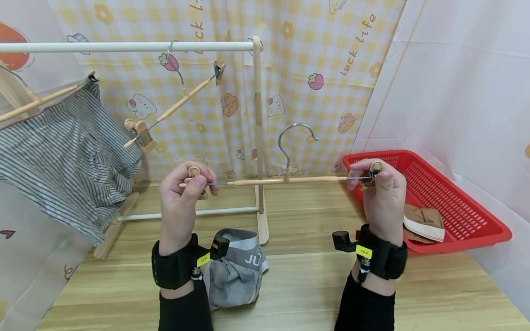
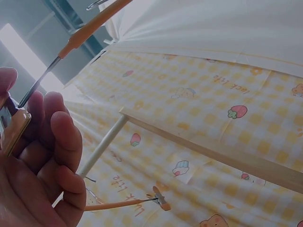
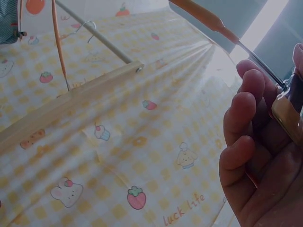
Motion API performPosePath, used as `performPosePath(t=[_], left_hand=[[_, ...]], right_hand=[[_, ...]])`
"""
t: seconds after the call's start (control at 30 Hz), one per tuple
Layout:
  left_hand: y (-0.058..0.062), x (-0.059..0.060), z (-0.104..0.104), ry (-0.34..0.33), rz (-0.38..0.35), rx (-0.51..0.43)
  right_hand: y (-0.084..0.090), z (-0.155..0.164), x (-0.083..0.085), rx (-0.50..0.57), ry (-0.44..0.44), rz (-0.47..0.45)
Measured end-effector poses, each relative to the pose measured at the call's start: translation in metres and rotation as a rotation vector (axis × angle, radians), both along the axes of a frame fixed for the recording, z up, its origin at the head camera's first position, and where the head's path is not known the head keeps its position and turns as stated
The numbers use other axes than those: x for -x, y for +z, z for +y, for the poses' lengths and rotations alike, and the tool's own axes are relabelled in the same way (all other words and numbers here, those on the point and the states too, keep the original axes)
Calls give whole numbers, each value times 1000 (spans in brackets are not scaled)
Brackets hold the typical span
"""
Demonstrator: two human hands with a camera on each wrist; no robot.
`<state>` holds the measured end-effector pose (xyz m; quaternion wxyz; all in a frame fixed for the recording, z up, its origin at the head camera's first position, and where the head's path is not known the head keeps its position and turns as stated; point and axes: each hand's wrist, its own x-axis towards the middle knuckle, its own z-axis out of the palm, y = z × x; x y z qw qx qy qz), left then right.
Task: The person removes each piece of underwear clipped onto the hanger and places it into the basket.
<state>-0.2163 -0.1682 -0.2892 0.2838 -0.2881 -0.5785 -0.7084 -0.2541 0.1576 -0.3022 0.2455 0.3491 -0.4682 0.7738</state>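
Observation:
Both hands hold up a clip hanger (image 1: 306, 179) with a beige bar and a silver hook that points upward. At its left end, my left hand (image 1: 182, 197) pinches one clip (image 2: 16, 130) between thumb and fingers. The clip (image 3: 289, 113) at the other end is pinched by my right hand (image 1: 383, 197). The bar stays nearly level, with no garment on it. Below and between the hands, grey underwear (image 1: 236, 280) with a lettered waistband lies on the table (image 1: 306, 294), partly hidden by the left wrist strap.
A rack with a white rail (image 1: 124, 47) and wooden post (image 1: 257, 115) stands at the left. From it hang striped shorts (image 1: 70, 142) and a tilted bare clip hanger (image 1: 178, 105). A red basket (image 1: 468, 202) at the right holds a brown garment (image 1: 426, 220).

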Motion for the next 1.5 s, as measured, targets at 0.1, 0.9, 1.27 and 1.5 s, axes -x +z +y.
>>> performPosePath(t=[0.1, 0.9, 1.27, 1.5], left_hand=[[-1, -1, 0, 1, -27, -4], [-1, -1, -1, 9, -18, 9], [0, 1, -1, 27, 42, 26], [-1, 1, -1, 15, 45, 19]], right_hand=[[0, 0, 0, -9, -6, -2], [0, 2, -3, -25, 6, 2], [0, 1, -3, -45, 17, 15], [0, 2, -3, -43, 20, 12]])
